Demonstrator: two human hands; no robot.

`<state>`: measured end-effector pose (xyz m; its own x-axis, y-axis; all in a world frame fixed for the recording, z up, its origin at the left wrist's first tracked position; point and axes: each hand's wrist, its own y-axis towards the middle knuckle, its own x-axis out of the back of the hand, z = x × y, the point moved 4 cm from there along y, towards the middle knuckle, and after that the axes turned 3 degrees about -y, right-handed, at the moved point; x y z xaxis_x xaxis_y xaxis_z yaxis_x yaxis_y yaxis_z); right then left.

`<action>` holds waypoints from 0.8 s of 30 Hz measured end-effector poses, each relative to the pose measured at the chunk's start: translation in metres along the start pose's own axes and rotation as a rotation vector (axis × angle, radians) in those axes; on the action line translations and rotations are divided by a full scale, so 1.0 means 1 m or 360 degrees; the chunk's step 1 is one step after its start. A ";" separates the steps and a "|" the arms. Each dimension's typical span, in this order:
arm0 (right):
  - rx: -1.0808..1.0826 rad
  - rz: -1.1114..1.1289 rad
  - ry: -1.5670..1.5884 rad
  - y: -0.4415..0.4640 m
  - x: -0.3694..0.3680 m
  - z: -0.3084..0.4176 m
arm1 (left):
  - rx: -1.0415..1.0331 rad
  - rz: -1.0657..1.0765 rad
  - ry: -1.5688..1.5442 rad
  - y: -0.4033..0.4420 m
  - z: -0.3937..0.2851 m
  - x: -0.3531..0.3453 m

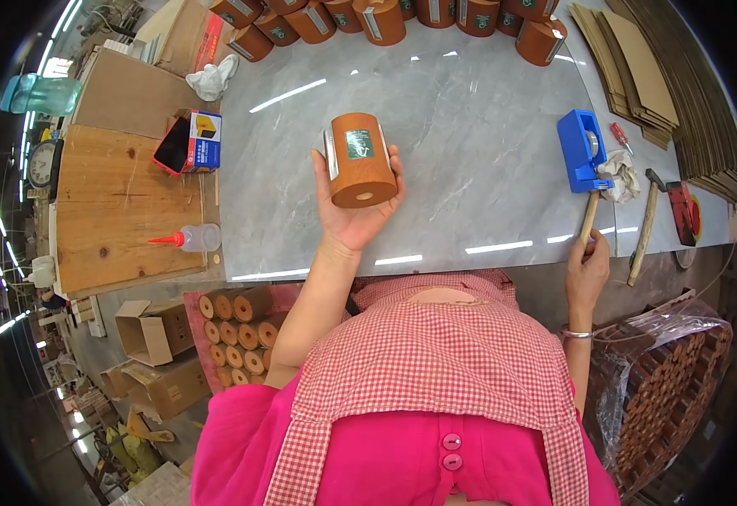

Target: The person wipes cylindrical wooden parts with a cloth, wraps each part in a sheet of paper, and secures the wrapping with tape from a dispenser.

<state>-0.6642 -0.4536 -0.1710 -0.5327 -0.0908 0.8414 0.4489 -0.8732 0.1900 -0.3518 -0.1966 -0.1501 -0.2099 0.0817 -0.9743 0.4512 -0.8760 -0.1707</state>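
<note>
The left hand (356, 226) holds a brown cylinder (363, 169) over the left half of the grey surface (470, 190), its wrist crossing the near edge. The palm is turned up beneath the cylinder's near end; the thumb lies along the left flank and the fingers (398, 175) curl round the right flank, so the piece is clasped between them. Its long axis runs roughly from the near edge toward the far edge, leaning slightly. The near flat end, with a small round hole (365, 196) in it, faces the person, and a green label (358, 144) shows on the upward side.

The right hand (588, 268) is well apart from the cylinder, at the near edge toward the right corner. Its fingers are wrapped around the lower end of a wooden handle (589, 217), which points away from the person to a blue tape dispenser (578, 152); what the far end carries cannot be told. The cylinder thus lies to the left of the right hand and farther in from the near edge.

A hammer (646, 223) lies right of that handle, near a crumpled cloth (626, 177). More cylinders (383, 21) crowd the far edge.
</note>
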 end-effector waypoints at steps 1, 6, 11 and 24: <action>-0.0112 -0.0018 0.0148 -0.002 0.003 -0.004 | -0.0009 -0.0019 -0.0038 -0.001 0.001 -0.001; -0.0186 -0.0270 0.0699 -0.023 0.037 0.019 | -0.0239 -0.0249 -0.0025 -0.002 -0.001 -0.005; 0.0319 0.0035 0.0805 -0.039 0.054 0.093 | -0.0408 -0.0399 0.0018 0.004 0.000 -0.007; 0.1169 0.0461 0.0711 -0.023 0.015 0.213 | -0.0492 -0.0477 0.0089 0.006 0.012 -0.019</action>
<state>-0.5297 -0.3328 -0.0554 -0.4876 -0.5705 0.6609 0.8717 -0.2758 0.4050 -0.3556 -0.2094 -0.1310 -0.3276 0.3439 -0.8800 0.6176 -0.6269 -0.4749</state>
